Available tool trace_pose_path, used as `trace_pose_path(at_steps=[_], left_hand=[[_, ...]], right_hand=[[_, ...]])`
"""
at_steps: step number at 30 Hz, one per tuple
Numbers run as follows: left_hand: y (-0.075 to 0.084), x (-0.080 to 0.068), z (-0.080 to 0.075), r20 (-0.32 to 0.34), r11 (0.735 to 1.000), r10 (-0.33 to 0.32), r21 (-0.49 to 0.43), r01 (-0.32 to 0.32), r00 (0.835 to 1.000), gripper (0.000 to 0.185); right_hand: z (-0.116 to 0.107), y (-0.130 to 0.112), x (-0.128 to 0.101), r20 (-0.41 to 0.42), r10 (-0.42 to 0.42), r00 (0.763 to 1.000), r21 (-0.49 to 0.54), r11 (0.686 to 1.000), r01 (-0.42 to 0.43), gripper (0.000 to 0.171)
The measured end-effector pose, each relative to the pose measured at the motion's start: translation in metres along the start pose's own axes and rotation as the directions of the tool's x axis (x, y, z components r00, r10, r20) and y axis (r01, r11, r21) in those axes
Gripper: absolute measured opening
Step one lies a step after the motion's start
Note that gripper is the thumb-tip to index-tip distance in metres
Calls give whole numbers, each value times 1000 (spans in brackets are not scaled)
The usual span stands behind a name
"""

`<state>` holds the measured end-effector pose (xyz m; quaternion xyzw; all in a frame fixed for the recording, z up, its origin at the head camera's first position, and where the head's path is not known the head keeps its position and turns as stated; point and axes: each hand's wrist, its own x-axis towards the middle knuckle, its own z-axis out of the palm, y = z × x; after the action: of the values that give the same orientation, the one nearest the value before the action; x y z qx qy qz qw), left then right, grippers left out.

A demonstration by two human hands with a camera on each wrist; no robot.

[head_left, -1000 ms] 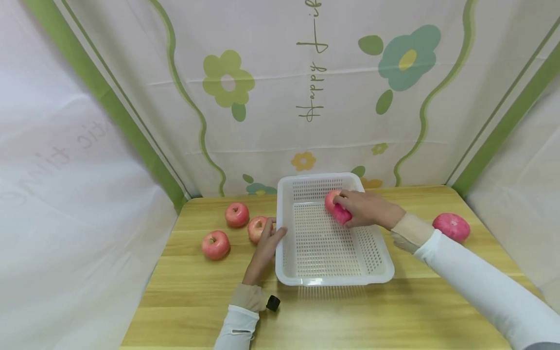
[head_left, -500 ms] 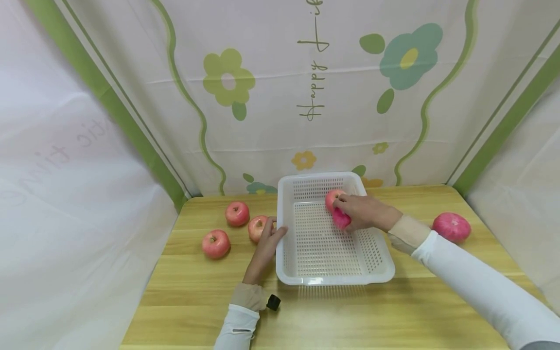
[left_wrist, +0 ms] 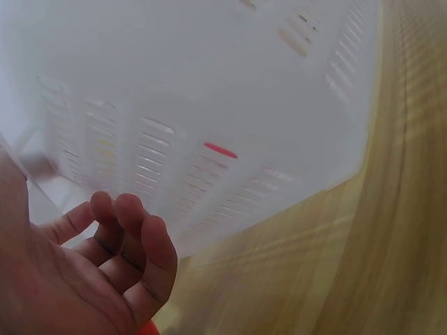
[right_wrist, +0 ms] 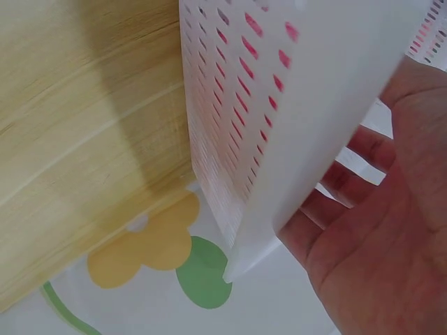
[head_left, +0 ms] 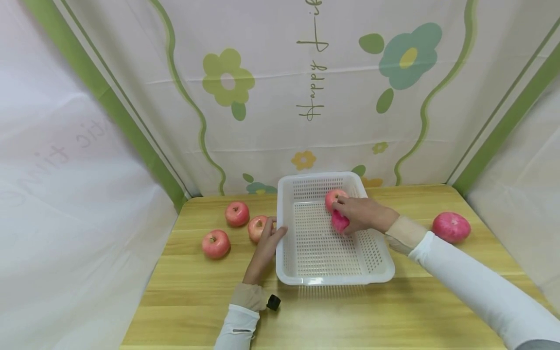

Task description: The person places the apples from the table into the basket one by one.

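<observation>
Right of centre, the right hand (head_left: 366,214) grips a pink fruit (head_left: 340,222) inside the basket (head_left: 337,281) (the left hand (head_left: 265,249) pinches its rim): seemingly a placing step, calling next for a looser grip.

Left grip (head_left: 264,250) and right grip (head_left: 365,214) are curled.

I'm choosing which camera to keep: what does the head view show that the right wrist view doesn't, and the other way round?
Only the head view: the left hand at the basket's rim, three apples on the table's left, and a pink fruit on its right.

Only the right wrist view: the right hand's palm and the outer face of the basket's right wall, red showing through its slots.

Both: basket, right hand, table and flowered cloth.
</observation>
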<state>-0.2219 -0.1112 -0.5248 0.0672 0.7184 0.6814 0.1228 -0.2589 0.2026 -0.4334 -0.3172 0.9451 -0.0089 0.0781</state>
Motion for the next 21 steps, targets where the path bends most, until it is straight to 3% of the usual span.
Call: trace_pose_path(at_steps=[6,21], left_hand=[[0,2,-1,0,1000,1,5,-1,1000,43],[1,2,-1,15,999,25,-26,-25,1000,40]], right_hand=[[2,-1,1,40,26,999,9,1000,-26,62],[5,-1,0,35,11,999,-3,1000,-11,63]])
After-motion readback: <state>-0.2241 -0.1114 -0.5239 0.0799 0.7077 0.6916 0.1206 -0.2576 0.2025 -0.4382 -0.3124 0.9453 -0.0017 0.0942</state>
